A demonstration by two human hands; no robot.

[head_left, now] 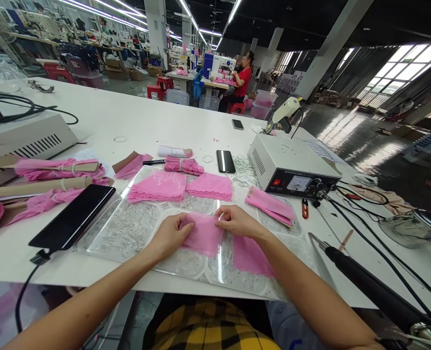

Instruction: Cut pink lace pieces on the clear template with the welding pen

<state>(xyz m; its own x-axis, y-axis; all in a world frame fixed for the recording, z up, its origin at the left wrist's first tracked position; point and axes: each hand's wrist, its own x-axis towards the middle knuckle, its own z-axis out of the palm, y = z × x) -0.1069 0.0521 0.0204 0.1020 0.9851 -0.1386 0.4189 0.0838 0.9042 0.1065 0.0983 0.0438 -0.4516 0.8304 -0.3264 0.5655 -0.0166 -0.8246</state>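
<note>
While flat, pink lace [202,238] lengthwise left-right

Left hand [169,236] and right hand [238,221]: bare. Both forearms uncovered along their whole visible length. Checked garment [215,325]: yellow and black, showing below the near edge of the table [146,121]. Blue-grey cloth [286,323] adjoins it on the right.

I'm looking into a garment factory: an industrial sewing machine [218,63] at upper centre with a seated worker [241,80] beside it, stacks of pink lace pieces [159,187] on my long white surface [146,121], concrete pillars, strip lights overhead.
</note>
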